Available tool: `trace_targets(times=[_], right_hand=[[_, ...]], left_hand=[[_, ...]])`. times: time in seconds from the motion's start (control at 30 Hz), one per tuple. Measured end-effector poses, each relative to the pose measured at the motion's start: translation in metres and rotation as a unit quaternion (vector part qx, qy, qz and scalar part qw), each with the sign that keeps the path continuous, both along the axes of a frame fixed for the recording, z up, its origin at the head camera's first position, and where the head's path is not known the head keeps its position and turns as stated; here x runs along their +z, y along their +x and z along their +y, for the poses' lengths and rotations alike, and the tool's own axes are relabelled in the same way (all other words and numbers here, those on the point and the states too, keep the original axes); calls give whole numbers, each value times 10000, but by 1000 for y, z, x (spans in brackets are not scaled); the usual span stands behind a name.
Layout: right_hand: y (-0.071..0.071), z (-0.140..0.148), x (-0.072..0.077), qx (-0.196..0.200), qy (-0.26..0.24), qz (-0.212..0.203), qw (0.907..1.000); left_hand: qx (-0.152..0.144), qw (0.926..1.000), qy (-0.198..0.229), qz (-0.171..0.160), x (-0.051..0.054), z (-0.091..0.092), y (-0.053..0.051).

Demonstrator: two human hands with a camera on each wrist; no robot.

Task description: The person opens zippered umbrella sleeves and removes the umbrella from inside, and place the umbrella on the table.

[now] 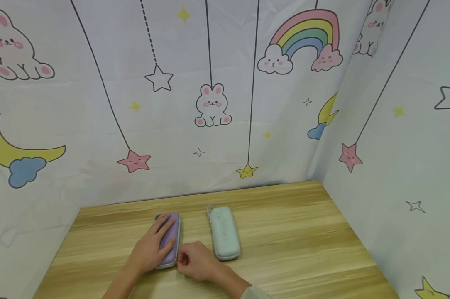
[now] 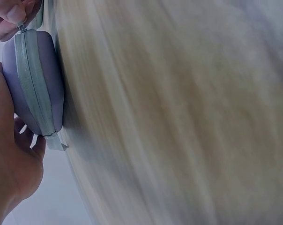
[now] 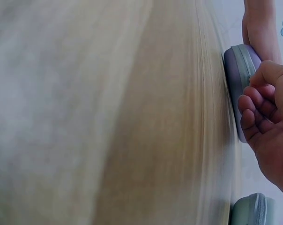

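Note:
A purple zippered case (image 1: 175,222) lies lengthwise on the wooden table, with a pale grey-green zip band (image 2: 36,84) along its side. My left hand (image 1: 150,248) holds it from above. Fingers spread over its top in the head view, and others bend round its far end in the left wrist view. My right hand (image 1: 198,261) pinches the small metal zipper pull (image 2: 22,26) at the case's near end, its other fingers curled in. To the right, apart from both hands, lies a mint green zippered case (image 1: 225,232) with a thin strap at its far end.
The wood-grain table (image 1: 284,232) meets a white cloth backdrop (image 1: 172,124) printed with bunnies, stars and a rainbow. Another cloth wall (image 1: 393,166) stands along the right side. A loop or tab (image 2: 56,141) sticks out from the purple case's far end.

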State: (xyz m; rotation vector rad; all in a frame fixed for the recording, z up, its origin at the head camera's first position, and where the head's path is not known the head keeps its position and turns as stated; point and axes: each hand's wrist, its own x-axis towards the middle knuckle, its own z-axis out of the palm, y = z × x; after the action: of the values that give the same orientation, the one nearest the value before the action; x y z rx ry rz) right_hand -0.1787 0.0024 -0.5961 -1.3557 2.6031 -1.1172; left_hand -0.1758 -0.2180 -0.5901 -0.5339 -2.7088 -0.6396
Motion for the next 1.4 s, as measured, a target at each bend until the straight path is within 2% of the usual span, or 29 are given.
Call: trace_targets(times=[0.3, 0.73, 0.97, 1.2, 1.4], right_hand=[[6, -4, 2, 149, 15, -147, 9998], [5, -1, 1, 28, -34, -238, 9997], [3, 2, 1, -70, -93, -248, 9996], [3, 6, 2, -415, -135, -458, 9980], [0, 9, 1, -973, -147, -290, 9947]], left_hand=[[-5, 9999, -5, -114, 1, 0, 2], [71, 9999, -22, -128, 0, 3, -1], [159, 9999, -41, 46, 2, 5, 0], [257, 9993, -236, 145, 5, 5, 0], [437, 9953, -841, 211, 8, 2, -4]])
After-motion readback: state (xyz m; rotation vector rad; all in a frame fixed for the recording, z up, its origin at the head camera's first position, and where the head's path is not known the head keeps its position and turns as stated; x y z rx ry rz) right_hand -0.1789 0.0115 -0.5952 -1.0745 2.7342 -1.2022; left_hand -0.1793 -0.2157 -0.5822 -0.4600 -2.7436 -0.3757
